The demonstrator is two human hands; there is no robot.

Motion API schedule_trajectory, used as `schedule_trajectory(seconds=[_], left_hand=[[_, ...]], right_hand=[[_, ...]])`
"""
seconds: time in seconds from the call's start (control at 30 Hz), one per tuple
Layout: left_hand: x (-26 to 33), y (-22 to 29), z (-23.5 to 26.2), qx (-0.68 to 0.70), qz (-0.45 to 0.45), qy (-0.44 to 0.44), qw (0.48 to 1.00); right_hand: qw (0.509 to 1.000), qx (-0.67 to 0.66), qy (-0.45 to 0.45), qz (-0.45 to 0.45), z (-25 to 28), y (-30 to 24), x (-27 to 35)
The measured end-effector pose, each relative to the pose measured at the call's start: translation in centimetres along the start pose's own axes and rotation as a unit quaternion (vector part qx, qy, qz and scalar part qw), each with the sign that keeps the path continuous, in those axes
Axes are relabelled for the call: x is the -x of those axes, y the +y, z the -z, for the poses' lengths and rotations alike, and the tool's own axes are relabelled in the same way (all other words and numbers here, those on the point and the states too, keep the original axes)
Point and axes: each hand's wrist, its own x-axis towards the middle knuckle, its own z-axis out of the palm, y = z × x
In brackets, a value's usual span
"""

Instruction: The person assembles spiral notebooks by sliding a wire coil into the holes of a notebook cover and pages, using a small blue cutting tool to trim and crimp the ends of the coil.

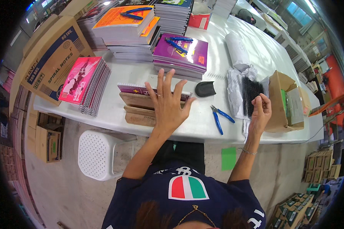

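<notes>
My left hand (167, 101) is spread open over a wooden holder (139, 117) on the table's near edge. A purple-covered pad of sheets (132, 88) stands in the holder behind the fingers, partly hidden by them. At the right, my right hand (260, 110) has thumb and fingers pinched at the edge of a bundle of black spiral binding coils (250, 93), which lies on white wrapping (235, 91). Between the hands lie blue-handled cutting pliers (221, 118) and a dark, curved, block-like piece (205, 89).
Pink spiral notebooks (84, 84) are stacked at the left beside a cardboard carton (57, 57). Purple notebooks (181, 53) and orange ones (124, 21) rise behind, with blue pliers on top. An opened cardboard box (284, 103) stands right of my right hand. A white stool (97, 154) is below the table.
</notes>
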Motion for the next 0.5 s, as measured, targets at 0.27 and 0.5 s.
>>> schedule_trajectory(seconds=[0.27,0.5], left_hand=[[-0.1,-0.5,0.6,0.001,0.017,0.016,1.000],[-0.8,-0.8,0.8,0.039,-0.013,0.037,0.998]], right_hand=[[0.941,0.067,-0.327,-0.056,-9.1,-3.5,2.5],[0.895,0.201,-0.397,0.021,-12.4,-1.7,3.4]])
